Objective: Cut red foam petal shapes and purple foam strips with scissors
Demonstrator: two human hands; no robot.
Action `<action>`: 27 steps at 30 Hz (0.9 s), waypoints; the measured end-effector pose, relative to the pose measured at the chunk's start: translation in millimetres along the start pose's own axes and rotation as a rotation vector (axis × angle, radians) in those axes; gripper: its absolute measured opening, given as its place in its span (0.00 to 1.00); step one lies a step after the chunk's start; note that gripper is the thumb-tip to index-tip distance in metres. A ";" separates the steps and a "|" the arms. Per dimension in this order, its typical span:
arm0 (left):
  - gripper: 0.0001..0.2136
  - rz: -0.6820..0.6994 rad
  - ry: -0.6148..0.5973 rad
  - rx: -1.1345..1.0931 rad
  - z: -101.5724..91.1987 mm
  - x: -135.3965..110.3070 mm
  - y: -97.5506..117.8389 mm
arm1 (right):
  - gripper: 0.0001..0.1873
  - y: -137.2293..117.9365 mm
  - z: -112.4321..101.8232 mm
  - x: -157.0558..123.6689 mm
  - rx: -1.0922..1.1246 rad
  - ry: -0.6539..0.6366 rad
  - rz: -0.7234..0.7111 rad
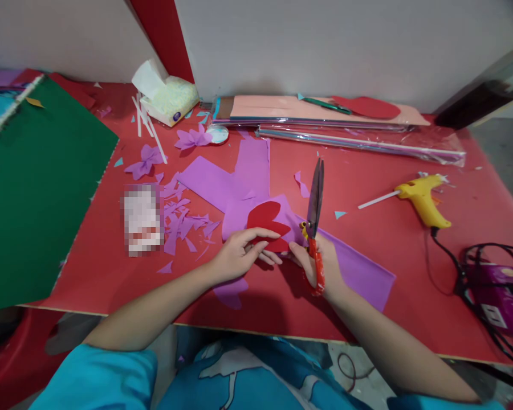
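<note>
A red petal-shaped cut-out point(265, 219) with rounded lobes is in front of me, above purple sheets point(250, 171). My left hand point(245, 253) pinches its near edge between thumb and fingers. In my right hand point(325, 262) is a pair of scissors point(315, 210) with red handles, blades pointing away from me and closed together. The right thumb and fingertips reach the red piece's right edge; whether they grip it is partly hidden. A purple petal-shaped piece point(232, 293) lies just below my left wrist.
Purple scraps point(182, 219) and purple paper flowers point(193, 137) lie leftward, near a tissue box point(171, 101) and white sticks point(147, 122). A green board point(47, 199) covers the left side. A yellow glue gun point(423, 196) with its cord lies right. Wrapped sheets point(282, 108) line the back.
</note>
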State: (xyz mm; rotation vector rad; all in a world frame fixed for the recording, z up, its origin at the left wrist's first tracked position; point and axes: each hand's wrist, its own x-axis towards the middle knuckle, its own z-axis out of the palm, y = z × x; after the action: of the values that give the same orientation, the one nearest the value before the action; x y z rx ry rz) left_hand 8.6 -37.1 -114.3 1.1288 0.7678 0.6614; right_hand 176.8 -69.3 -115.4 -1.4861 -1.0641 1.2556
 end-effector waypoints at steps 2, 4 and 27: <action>0.15 -0.002 0.001 0.006 -0.2 -0.2 -0.3 | 0.12 2.2 -1.3 0.4 -0.016 -0.008 -0.004; 0.15 -0.006 0.002 0.023 -0.3 -0.3 -0.4 | 0.13 3.8 -2.3 0.9 -0.046 -0.005 -0.008; 0.12 0.024 -0.100 0.109 -2.4 -1.1 -1.9 | 0.17 -14.0 1.2 -0.4 -0.202 0.070 -0.120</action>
State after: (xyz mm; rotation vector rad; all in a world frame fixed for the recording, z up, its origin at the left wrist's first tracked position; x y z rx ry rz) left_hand 6.2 -37.3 -116.5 1.2625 0.7133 0.5840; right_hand 174.7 -66.2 -101.9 -1.5797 -1.2434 1.0300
